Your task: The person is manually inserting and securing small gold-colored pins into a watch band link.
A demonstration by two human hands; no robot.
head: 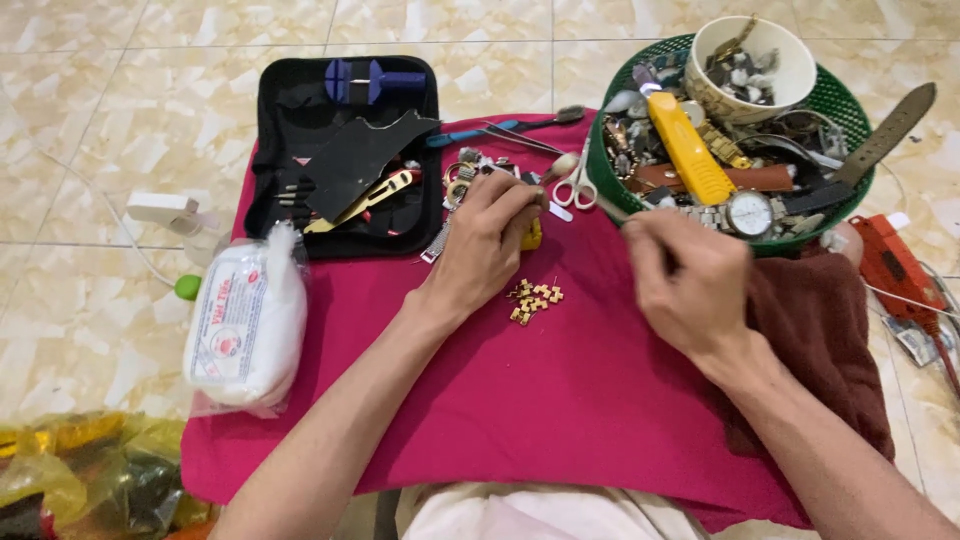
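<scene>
Left hand: the left hand (490, 240) lies knuckles-up on the magenta cloth (560, 400), fingers curled down over a small yellow block (533, 235) whose corner shows at the fingertips; it appears to press or grip the block, though the hold itself is hidden under the hand.

Metal watch band: a silvery mesh band (437, 243) comes out from under the left hand on its thumb side, long axis running down and to the left, toward the black tool case (275, 130).

Right hand: the right hand (688, 280) hangs a little above the cloth, fingers pinched shut on a thin metal tool (612, 207) whose tip points up and left toward the yellow block; the kind of tool is too blurred to tell.

Key relation: the block and band lie left of the right hand's fingertips, near but apart, with the tool's axis aimed at them; the left hand is already on them, so it is by far the nearer.

Loose links: a heap of small gold-coloured links (533, 298) sits on the cloth between the two hands, just below the left fingers.

Surroundings: small scissors (573, 185) lie just above the left hand; a green basket (850, 100) of watches and straps stands beyond the right hand; a white wrapped packet (245, 325) rests at the cloth's left edge.
</scene>
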